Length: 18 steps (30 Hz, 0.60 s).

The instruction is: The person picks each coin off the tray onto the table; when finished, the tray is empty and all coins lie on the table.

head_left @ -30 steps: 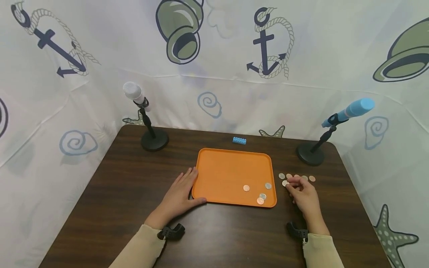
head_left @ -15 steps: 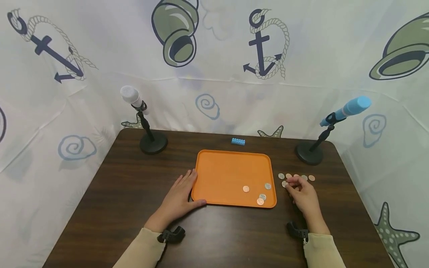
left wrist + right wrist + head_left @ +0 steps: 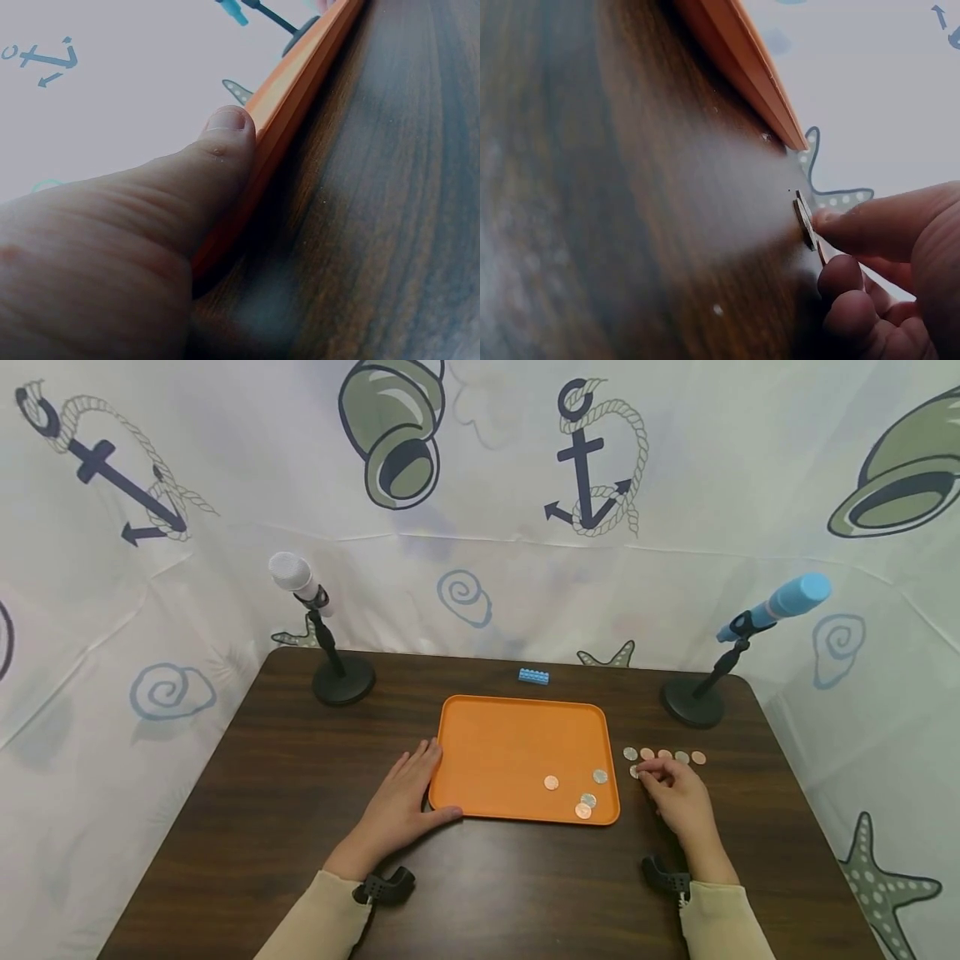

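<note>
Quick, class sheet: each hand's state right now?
Left hand: open, touching the orange tray.
Right hand: fingers curled, touching a coin; whether gripping it cannot be told.

Tray (image 3: 510,743) orange. Coins (image 3: 551,783) silver and copper. Table (image 3: 285,777) dark brown, wood grain. Brick (image 3: 534,677) light blue. Left mic (image 3: 291,572) white, right mic (image 3: 799,595) light blue, stands (image 3: 343,681) black. Sleeves (image 3: 315,918) cream. Backdrop (image 3: 247,485) white: navy anchors (image 3: 582,468), grey-green shells (image 3: 390,410), pale blue spirals (image 3: 460,588), dotted starfish (image 3: 879,890).

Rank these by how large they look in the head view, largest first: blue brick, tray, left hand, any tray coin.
1. Tray
2. Left hand
3. Blue brick
4. Tray coin; all four look about alike, so unranked.
</note>
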Tool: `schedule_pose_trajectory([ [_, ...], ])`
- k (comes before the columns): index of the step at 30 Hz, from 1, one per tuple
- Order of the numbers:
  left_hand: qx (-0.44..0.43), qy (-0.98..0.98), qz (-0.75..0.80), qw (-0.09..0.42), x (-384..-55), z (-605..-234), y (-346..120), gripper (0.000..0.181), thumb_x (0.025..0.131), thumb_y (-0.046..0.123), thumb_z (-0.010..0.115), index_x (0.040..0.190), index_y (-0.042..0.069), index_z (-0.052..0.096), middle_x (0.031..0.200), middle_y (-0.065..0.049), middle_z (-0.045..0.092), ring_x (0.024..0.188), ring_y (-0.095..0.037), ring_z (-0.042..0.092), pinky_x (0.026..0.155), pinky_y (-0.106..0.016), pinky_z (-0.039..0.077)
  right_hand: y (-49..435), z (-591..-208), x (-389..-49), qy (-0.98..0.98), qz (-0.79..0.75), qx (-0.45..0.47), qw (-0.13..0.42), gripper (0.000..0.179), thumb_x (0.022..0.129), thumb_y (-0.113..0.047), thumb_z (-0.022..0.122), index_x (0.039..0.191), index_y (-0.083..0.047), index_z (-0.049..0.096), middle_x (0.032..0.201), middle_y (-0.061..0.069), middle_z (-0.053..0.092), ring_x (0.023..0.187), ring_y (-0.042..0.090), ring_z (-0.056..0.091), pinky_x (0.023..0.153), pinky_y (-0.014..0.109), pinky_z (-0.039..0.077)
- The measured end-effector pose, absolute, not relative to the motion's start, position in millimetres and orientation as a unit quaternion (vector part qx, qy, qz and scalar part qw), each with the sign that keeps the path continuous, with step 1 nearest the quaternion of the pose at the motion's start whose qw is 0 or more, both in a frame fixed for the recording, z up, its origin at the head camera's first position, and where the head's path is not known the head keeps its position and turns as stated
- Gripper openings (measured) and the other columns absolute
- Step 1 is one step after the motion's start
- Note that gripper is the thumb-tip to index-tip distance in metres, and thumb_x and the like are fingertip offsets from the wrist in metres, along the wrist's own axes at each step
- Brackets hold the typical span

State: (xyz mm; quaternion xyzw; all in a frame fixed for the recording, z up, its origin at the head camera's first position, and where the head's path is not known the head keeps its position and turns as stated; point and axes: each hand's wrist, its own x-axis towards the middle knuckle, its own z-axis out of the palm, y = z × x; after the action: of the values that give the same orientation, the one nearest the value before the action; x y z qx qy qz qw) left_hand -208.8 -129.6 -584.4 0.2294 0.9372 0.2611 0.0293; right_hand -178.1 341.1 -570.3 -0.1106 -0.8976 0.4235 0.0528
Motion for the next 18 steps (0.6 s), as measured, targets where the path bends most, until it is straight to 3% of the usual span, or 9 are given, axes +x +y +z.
schedule_pose_trajectory([
  [5,0.229,0.937,0.261,0.026,-209.7,-583.5,-131.7,0.117,0.092,0.072,0.075,0.175,0.009,0.022,0.182,-0.007,0.022,0.172,-0.025,0.017,0.141,-0.053,0.014,340.1,-569.1,-180.7,-0.897,0.426,-0.110,0.045,0.022,0.106,-0.024,0.075,0.118,-0.007,0.080,0.102,0.011,0.064,0.067,0.014,0.054,0.051,0.028,0.054],
  [13,0.228,0.939,0.258,0.029,-206.9,-587.9,-131.9,0.118,0.092,0.076,0.073,0.175,0.010,0.021,0.182,-0.007,0.022,0.172,-0.025,0.017,0.141,-0.054,0.014,333.9,-563.6,-173.8,-0.843,0.515,-0.143,0.054,0.028,0.107,-0.025,0.073,0.125,-0.003,0.072,0.095,-0.004,0.062,0.067,0.013,0.059,0.054,0.028,0.054],
  [18,0.231,0.938,0.259,0.028,-206.9,-586.6,-132.7,0.119,0.092,0.077,0.071,0.175,0.010,0.021,0.182,-0.007,0.023,0.172,-0.026,0.017,0.141,-0.054,0.014,307.1,-533.7,-170.1,-0.860,0.501,-0.074,0.069,0.020,0.108,-0.018,0.072,0.121,-0.003,0.073,0.091,0.009,0.067,0.071,0.024,0.064,0.057,0.027,0.058],
])
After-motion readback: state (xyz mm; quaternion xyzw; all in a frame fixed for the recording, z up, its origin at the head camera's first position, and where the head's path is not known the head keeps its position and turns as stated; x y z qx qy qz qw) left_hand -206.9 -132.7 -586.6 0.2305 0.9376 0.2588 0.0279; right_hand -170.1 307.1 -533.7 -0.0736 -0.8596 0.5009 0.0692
